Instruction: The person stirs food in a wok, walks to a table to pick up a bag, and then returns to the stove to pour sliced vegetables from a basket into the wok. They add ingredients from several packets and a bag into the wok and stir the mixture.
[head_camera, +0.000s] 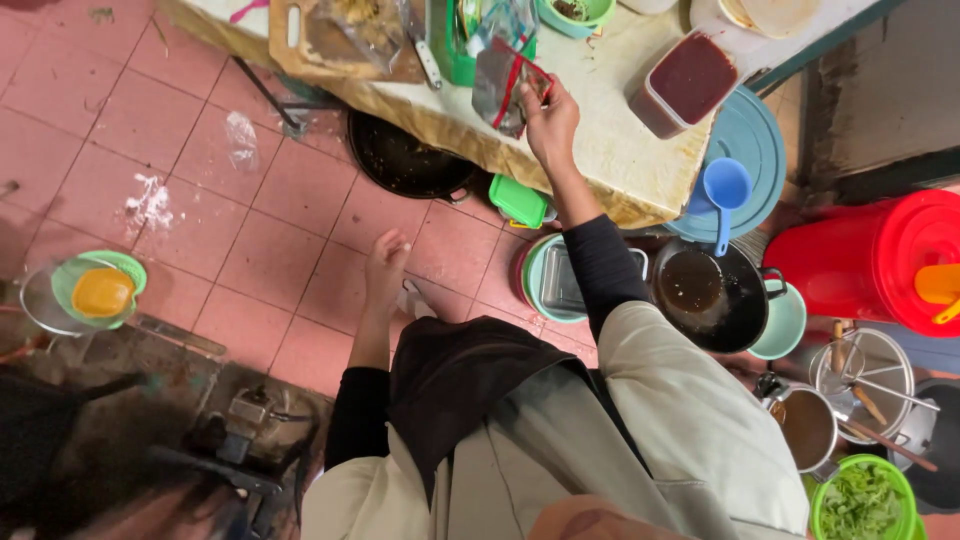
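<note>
We judge the step in hand to be a pick-up at the near edge of the worktop (640, 170). Our right hand (548, 122) is raised to that edge, its fingers pinched on the upper part of a clear plastic bag (500, 85) with red trim and dark contents. The bag stands upright on the worktop, just beside a green container (455, 45) and a wooden cutting board (340, 45).

Our left hand (386, 268) hangs low over the pink tiled floor (250, 200), well apart from the right. Its fingers point down and are loosely together; it holds nothing that we can see.

As a judgement, the next move calls for a firm pinch and a straight lift. The bag is thin and slack, and it stands close to neighbouring items at the worktop edge. A tub of dark red liquid (685, 80) sits near the right corner and should not be knocked.

Limits of view:
- The bag's contents cannot be identified through the creased plastic.
- The far side of the worktop is cut off by the top of the frame.
- A black pan (405, 160) lies partly under the near edge, its rear hidden.
- A small white item near the left hand is too small to identify.
- The lower left is blurred and dark.
</note>
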